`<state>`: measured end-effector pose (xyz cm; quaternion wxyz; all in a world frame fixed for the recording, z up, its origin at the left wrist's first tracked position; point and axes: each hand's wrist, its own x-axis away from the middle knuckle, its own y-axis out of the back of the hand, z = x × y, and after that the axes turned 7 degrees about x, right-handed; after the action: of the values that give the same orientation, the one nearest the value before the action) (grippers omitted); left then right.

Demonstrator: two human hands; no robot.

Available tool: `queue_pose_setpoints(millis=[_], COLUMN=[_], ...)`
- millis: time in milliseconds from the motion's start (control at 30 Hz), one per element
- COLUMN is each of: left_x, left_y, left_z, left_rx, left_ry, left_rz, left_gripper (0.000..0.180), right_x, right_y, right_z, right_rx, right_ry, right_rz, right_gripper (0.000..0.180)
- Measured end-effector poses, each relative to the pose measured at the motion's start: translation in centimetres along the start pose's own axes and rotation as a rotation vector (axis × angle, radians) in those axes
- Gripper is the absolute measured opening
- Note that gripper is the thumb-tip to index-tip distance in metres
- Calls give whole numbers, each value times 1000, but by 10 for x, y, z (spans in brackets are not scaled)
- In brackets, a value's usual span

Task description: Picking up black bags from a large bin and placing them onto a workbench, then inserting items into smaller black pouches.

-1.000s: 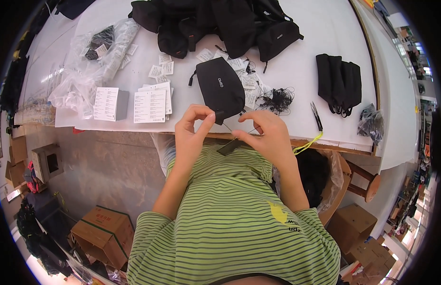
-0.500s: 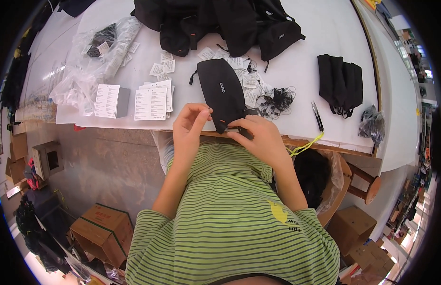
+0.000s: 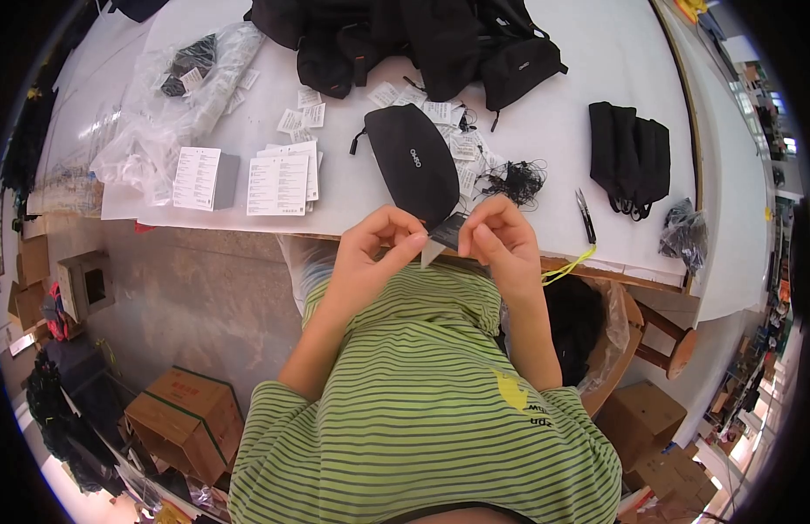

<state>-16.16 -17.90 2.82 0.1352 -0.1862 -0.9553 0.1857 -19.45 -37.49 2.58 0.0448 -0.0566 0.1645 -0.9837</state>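
Note:
A black zippered pouch (image 3: 413, 162) lies on the table in front of me, its near end just beyond my fingers. My left hand (image 3: 379, 249) is closed in a pinch at that end; what it grips is too small to make out. My right hand (image 3: 507, 243) is also closed, thumb against forefinger, with its grip hidden. Between the two hands hangs a dark tag (image 3: 448, 230) beside a small white tag (image 3: 431, 254), both at the table's front edge. A cluster of thin black strings (image 3: 515, 182) lies beyond my right hand.
Left of the pouch stand two stacks of printed white cards (image 3: 278, 185) (image 3: 196, 179) and clear plastic wrap (image 3: 151, 140). Black bags (image 3: 405, 44) are heaped at the back. To the right lie thread snips (image 3: 585, 217) with a yellow cord and folded black pouches (image 3: 630, 157).
My right hand has lifted off the pouch's near end and turned upward. My left hand has moved right and nearer to me. The dark and white tags now show between them.

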Motion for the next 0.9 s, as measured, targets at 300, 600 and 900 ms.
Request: queue_pose_setpoints(millis=[300, 600, 900], left_x=[1, 1, 4], left_y=[1, 2, 5], left_z=[-2, -11, -8], left_rx=[-57, 3, -53], left_ry=[28, 49, 28], left_rz=[16, 36, -1], left_gripper=[10, 6, 10], right_x=[-12, 0, -6], right_y=[-14, -27, -23], right_z=[1, -16, -22], right_rx=[710, 1122, 1216], right_ry=[-28, -28, -33], right_rz=[-66, 149, 125], right_gripper=[14, 25, 17])
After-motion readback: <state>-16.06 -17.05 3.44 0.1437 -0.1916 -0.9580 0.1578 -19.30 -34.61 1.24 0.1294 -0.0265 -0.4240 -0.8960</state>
